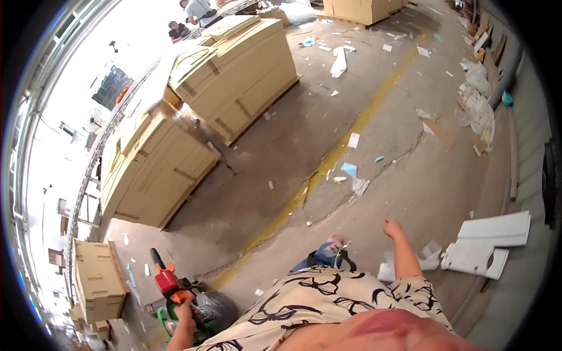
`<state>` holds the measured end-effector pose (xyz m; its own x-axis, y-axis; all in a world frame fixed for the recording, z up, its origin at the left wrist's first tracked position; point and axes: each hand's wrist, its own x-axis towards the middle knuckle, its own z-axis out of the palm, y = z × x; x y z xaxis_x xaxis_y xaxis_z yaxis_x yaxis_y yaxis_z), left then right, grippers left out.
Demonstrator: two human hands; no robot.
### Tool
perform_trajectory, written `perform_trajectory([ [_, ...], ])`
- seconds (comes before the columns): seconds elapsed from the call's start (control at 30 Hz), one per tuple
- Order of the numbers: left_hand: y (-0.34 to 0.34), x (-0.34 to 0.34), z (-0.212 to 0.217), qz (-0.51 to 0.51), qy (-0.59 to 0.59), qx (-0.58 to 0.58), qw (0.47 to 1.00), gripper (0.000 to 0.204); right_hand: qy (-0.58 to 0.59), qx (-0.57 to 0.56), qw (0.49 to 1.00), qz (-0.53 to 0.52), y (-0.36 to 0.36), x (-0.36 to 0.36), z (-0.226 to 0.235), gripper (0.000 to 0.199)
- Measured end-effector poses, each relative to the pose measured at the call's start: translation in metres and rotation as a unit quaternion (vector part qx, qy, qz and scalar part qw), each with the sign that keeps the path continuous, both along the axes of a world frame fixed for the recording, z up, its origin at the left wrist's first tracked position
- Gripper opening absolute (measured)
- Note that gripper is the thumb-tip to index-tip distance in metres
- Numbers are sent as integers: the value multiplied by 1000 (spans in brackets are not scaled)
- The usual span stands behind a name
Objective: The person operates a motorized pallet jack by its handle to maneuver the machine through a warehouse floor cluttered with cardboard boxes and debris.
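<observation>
Red tool [168, 283] sits on the left side, just beyond the left hand [184, 312], whose fingers look wrapped around its orange part [177, 296]. Its long axis slants up and left, ending in a black bar [156, 257]. Left hand's obviously nearer; the right hand [393, 228] is well off to the right, loosely curled with nothing visible in it. Can't really tell how tight the left grip is.

Headcount: one red tool, one green frame [165, 320] below it, one dark grey bundle [215, 307] just beside that, two big tan stacks [243, 79] ahead, one smaller tan stack [96, 281] at lower left, and two people [199, 10] way up top.
</observation>
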<state>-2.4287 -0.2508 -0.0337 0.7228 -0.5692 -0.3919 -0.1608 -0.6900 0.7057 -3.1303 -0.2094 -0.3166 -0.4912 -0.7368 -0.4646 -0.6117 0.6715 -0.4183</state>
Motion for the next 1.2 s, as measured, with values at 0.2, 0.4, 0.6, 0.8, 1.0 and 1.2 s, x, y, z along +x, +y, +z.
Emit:
perform_trajectory([
  [0.2,-108,-128,-26,29,-9,-25,999,26,4,-116,993,-9,-88,-125,-31,32],
  [0.4,-216,-311,-25,31,24,22,999,27,-177,83,977,-89,20,-262,-86,34],
  [0.6,-303,-486,-27,-7,33,-4,999,31,-154,273,923,-223,139,-417,-111,38],
  [0.8,-371,-675,-23,0,36,-3,999,31,-179,276,922,-203,32,-600,-134,38],
  [1.0,-418,-870,-14,-11,38,2,999,30,-119,-60,984,-121,-219,-788,-133,28],
  [1.2,-488,-1043,-30,-25,36,-35,998,25,-102,-51,994,0,-388,-956,-91,29],
])
